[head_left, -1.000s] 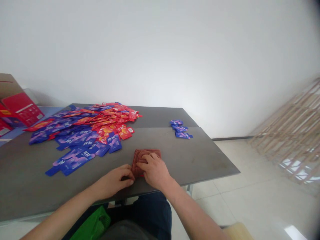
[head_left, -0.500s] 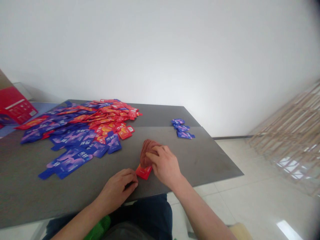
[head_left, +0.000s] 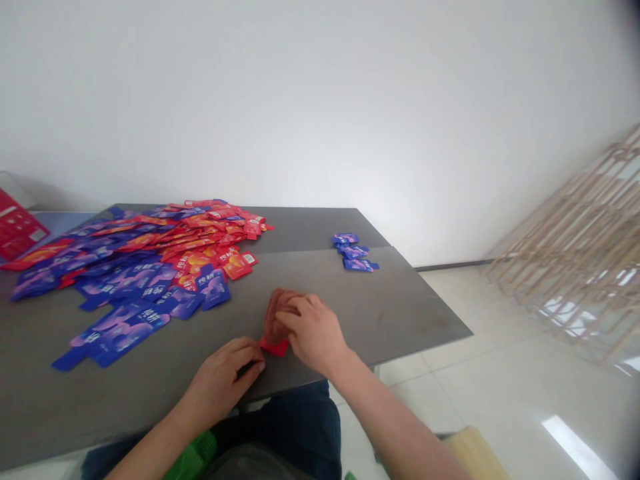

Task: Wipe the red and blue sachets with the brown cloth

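Note:
My right hand (head_left: 316, 333) is closed on a folded brown cloth (head_left: 275, 313), pressing it down over a small red packet (head_left: 275, 347). Only the near end of that packet shows; the cloth covers the rest. My left hand (head_left: 227, 373) rests on the table with curled fingers, its fingertips at the packet's left corner. A large heap of blue and red packets (head_left: 200, 230) lies beyond my hands to the left. Blue packets (head_left: 125, 331) are spread along the heap's near side.
Several blue packets (head_left: 354, 252) lie in a short overlapping column on the right of the grey table (head_left: 400, 313). A red box (head_left: 17, 227) stands at the far left. A white wall rises behind. Wooden slatted racks (head_left: 575, 267) stand on the floor at right.
The cloth in my right hand has shifted a little toward me, covering more of the red packet. My left hand stays at its corner. The view has turned slightly right.

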### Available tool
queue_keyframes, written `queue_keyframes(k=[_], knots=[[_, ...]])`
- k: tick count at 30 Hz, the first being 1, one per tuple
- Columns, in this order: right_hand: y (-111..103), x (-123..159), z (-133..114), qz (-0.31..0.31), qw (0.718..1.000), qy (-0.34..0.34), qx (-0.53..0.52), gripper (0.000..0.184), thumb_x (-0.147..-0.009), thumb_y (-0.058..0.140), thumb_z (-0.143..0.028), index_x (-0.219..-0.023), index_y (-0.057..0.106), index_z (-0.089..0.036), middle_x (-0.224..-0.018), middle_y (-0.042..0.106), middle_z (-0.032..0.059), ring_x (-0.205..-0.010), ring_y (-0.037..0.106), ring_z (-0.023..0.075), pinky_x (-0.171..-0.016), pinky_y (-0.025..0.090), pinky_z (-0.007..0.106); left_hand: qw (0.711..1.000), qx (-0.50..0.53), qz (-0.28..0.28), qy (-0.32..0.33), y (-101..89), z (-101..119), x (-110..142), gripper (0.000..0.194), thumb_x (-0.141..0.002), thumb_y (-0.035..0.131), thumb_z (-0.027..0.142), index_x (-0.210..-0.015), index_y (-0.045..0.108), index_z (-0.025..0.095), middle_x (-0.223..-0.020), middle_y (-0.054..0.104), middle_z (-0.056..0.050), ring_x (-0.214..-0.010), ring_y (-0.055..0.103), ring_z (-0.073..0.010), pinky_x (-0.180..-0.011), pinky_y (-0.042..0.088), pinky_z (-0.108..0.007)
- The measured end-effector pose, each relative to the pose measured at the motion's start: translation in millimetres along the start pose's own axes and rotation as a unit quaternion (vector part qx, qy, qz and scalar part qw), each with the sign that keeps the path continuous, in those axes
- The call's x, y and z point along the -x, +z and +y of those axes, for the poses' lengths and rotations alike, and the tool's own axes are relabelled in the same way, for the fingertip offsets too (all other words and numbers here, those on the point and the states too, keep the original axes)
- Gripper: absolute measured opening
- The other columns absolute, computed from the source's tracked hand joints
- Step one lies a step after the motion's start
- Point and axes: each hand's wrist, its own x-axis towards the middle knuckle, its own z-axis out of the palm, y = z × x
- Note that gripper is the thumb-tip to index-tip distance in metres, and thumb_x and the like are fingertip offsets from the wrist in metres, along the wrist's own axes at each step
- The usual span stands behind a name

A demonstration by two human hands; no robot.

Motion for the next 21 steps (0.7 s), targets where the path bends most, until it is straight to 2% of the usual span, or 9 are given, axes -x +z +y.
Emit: queue_keyframes(k=[2,3,6,8,10,13,17,19,21], knots=[[5.9,5.4,-9.4,-0.032,0.998,-0.057,-0.012,0.019,-0.096,0.061,-0.030,-0.110,0.074,-0.031,-0.119,0.065,0.0036,-0.112,0.049,0.0246,-0.097,0.043,0.037,1.000,-0.001,0.001,-0.006,0.3,-0.1,0.2,0.022,-0.099,0.052,0.033,-0.092,0.071,0.026,-0.106,0.072,-0.004,-0.101,0.067,-0.0231,-0.090,0.054,-0.035],[9.6,5.3,-8.4,-0.041,0.997,-0.060,-0.012,0.019,-0.097,0.060,-0.030,-0.109,0.074,-0.030,-0.119,0.066,0.0037,-0.112,0.049,0.0243,-0.097,0.043,0.037,1.000,-0.001,0.002,-0.008,0.3,0.1,0.3,0.022,-0.100,0.052,0.034,-0.092,0.071,0.026,-0.106,0.072,-0.005,-0.102,0.067,-0.0233,-0.091,0.054,-0.035],[16.5,-7.9,14.9,-0.044,0.999,0.028,0.009,0.023,-0.097,0.059,-0.027,-0.112,0.075,-0.031,-0.121,0.066,0.0038,-0.113,0.049,0.0241,-0.095,0.045,0.035,1.000,0.007,0.003,-0.008,-0.9,1.4,0.5,0.023,-0.101,0.050,0.035,-0.091,0.070,0.026,-0.108,0.072,-0.004,-0.103,0.067,-0.0228,-0.094,0.053,-0.035],[13.7,-21.7,33.8,-0.043,0.995,0.092,0.026,0.025,-0.096,0.059,-0.025,-0.112,0.076,-0.032,-0.121,0.067,0.0038,-0.111,0.050,0.0245,-0.092,0.046,0.035,1.000,0.013,0.002,-0.005,-2.0,2.3,0.3,0.023,-0.101,0.051,0.035,-0.091,0.069,0.026,-0.107,0.072,-0.004,-0.103,0.067,-0.0224,-0.094,0.053,-0.035],[6.0,-30.6,41.5,-0.036,0.992,0.118,0.035,0.027,-0.096,0.058,-0.024,-0.113,0.077,-0.034,-0.122,0.067,0.0032,-0.108,0.051,0.0251,-0.089,0.046,0.036,1.000,0.017,0.003,-0.003,-2.6,2.6,-0.1,0.022,-0.101,0.051,0.035,-0.092,0.069,0.026,-0.106,0.072,-0.004,-0.102,0.067,-0.0222,-0.094,0.053,-0.034],[-4.5,-24.9,25.4,-0.011,0.996,0.087,0.026,0.028,-0.094,0.059,-0.023,-0.115,0.075,-0.035,-0.126,0.066,0.0014,-0.108,0.050,0.0249,-0.089,0.046,0.036,1.000,0.018,0.000,-0.003,-2.1,2.1,-0.3,0.023,-0.101,0.051,0.035,-0.092,0.069,0.025,-0.107,0.072,-0.004,-0.102,0.067,-0.0221,-0.093,0.054,-0.034],[-0.5,-4.3,0.5,-0.057,0.998,-0.035,-0.002,0.021,-0.092,0.063,-0.026,-0.108,0.075,-0.032,-0.120,0.066,0.0029,-0.111,0.049,0.0240,-0.094,0.045,0.036,1.000,0.014,-0.002,-0.009,-1.2,1.9,0.9,0.023,-0.101,0.052,0.035,-0.091,0.070,0.026,-0.105,0.072,-0.004,-0.100,0.067,-0.0226,-0.090,0.054,-0.034],[5.7,-4.0,8.6,-0.063,0.998,-0.013,0.012,0.020,-0.094,0.062,-0.027,-0.108,0.076,-0.031,-0.117,0.066,0.0046,-0.111,0.049,0.0242,-0.095,0.045,0.036,1.000,0.016,0.002,-0.009,-1.6,2.3,1.5,0.023,-0.100,0.052,0.036,-0.091,0.070,0.026,-0.105,0.072,-0.004,-0.100,0.067,-0.0225,-0.090,0.055,-0.034],[9.0,-11.5,27.5,-0.050,0.996,0.062,0.039,0.023,-0.096,0.060,-0.025,-0.111,0.076,-0.030,-0.118,0.066,0.0064,-0.111,0.049,0.0252,-0.093,0.046,0.037,1.000,0.018,0.008,-0.006,-2.3,2.6,1.8,0.022,-0.100,0.052,0.036,-0.092,0.070,0.026,-0.107,0.073,-0.004,-0.102,0.068,-0.0225,-0.093,0.055,-0.034]])
